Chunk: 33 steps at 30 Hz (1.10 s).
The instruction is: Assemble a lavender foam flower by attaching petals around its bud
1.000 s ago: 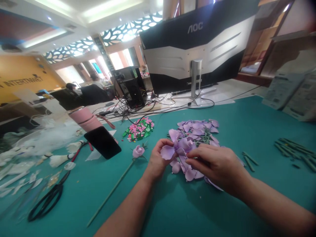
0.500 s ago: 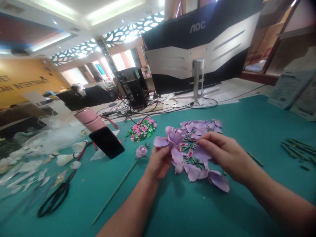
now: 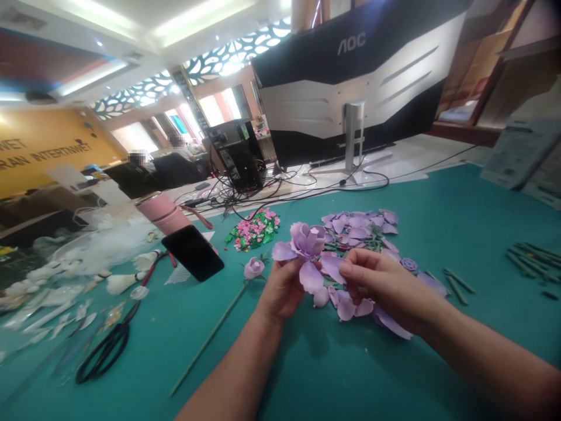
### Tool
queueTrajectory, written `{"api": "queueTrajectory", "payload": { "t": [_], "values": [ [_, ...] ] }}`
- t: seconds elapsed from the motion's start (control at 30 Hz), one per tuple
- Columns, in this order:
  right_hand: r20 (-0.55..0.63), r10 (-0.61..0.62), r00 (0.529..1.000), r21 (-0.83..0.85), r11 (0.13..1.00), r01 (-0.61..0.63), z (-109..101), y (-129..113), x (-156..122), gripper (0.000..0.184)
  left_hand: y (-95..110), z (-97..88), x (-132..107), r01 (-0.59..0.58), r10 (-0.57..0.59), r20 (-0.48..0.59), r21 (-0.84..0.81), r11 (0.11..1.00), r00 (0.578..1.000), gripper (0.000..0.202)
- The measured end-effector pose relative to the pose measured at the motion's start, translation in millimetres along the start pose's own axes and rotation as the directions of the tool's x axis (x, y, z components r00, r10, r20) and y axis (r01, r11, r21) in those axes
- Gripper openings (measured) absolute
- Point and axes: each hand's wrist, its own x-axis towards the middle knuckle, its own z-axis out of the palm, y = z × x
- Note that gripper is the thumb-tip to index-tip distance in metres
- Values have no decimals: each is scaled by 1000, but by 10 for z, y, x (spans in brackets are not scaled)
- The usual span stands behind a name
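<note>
My left hand (image 3: 280, 289) holds a half-built purple flower (image 3: 305, 242) from below, raised above the teal table (image 3: 307, 374). My right hand (image 3: 385, 286) pinches a single purple petal (image 3: 332, 266) against the flower's right side. Under and behind both hands lies a heap of loose purple petals (image 3: 359, 225) mixed with green bits. A finished small purple bud on a long green stem (image 3: 253, 269) lies on the table just left of my left hand.
A dark phone (image 3: 193, 252) leans near a pink bottle (image 3: 163, 213). Black scissors (image 3: 105, 351) and white feathery scraps lie at the left. A pile of pink-green pieces (image 3: 254, 229), green stem sticks (image 3: 530, 257), a monitor (image 3: 350, 82), cables and seated people are behind.
My left hand lifted the flower off the petal heap. My right hand picked a petal from the heap and brought it to the flower's side.
</note>
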Motion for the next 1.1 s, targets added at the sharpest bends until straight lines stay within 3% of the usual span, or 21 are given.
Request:
{"api": "queueTrajectory", "payload": {
  "t": [0.27,0.53,1.1],
  "values": [
    [96,-4,995,55,998,-1,22,42,1,34,0,10,1,-19,18,-28,-46,999,999,42],
    [59,4,998,36,999,-6,54,116,27,38,-11,12,2,-14,12,-35,-56,998,999,38],
    [48,59,997,217,974,-68,116,81,23,44,-2,35,-7,-66,66,1,10,998,998,51]
  ]
}}
